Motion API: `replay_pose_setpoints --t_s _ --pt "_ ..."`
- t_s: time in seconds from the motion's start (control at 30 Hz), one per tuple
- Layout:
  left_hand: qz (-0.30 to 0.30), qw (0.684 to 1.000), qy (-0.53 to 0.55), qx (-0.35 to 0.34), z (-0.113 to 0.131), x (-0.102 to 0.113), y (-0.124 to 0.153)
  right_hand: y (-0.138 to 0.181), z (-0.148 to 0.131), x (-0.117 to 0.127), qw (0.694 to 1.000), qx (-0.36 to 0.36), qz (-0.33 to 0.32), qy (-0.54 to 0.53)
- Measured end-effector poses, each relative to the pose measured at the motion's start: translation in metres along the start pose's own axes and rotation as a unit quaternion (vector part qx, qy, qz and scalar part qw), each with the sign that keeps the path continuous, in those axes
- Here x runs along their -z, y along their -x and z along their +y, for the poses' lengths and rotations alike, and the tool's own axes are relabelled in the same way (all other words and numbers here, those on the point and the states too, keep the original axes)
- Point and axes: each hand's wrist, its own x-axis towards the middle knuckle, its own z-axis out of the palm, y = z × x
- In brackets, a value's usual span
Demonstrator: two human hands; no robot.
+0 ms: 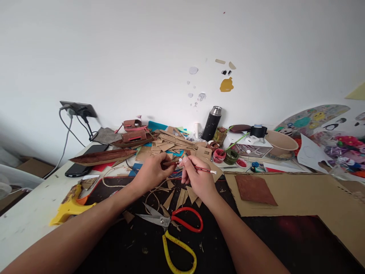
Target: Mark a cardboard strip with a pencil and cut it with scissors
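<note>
My left hand [152, 171] is closed round a small brown cardboard piece [172, 163], held over the black mat. My right hand [196, 177] pinches a thin red paintbrush [203, 169], its tip meeting the piece between the two hands. Cut cardboard triangles [182, 196] lie on the mat just below my hands. Scissors with red and yellow handles [176, 224] rest closer to me, between my forearms.
A yellow glue gun [70, 207] lies at the left. Brown model boats [102, 156] and cardboard scraps [171, 142] crowd the back. Paint pots [225, 155], a black flask [211, 122], a paper bowl [282, 142], a phone [85, 160] and a cardboard sheet [299, 194] with a brown square [255, 189] surround them.
</note>
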Motion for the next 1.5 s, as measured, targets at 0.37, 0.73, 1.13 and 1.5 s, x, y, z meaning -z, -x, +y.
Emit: replay_pose_setpoints --t_s 0.37,0.73,1.13,1.5 --pt "-0.003 0.999 -0.036 -0.028 -0.0033 -0.0038 0.0016 0.0038 -0.0005 -0.0050 1.000 -0.008 -0.019 0.012" --pt "-0.005 0.997 -0.062 -0.041 -0.0016 -0.0039 0.0022 0.0033 0.0001 -0.0037 0.999 0.004 -0.014 0.047" --pt "-0.008 0.996 -0.066 -0.054 -0.0025 -0.0047 0.0026 0.0041 -0.0014 -0.0062 0.999 -0.010 -0.015 0.049" --pt "-0.008 0.999 -0.040 -0.023 0.0021 -0.0010 0.0019 0.0008 -0.0015 0.0001 0.999 -0.006 0.007 0.053"
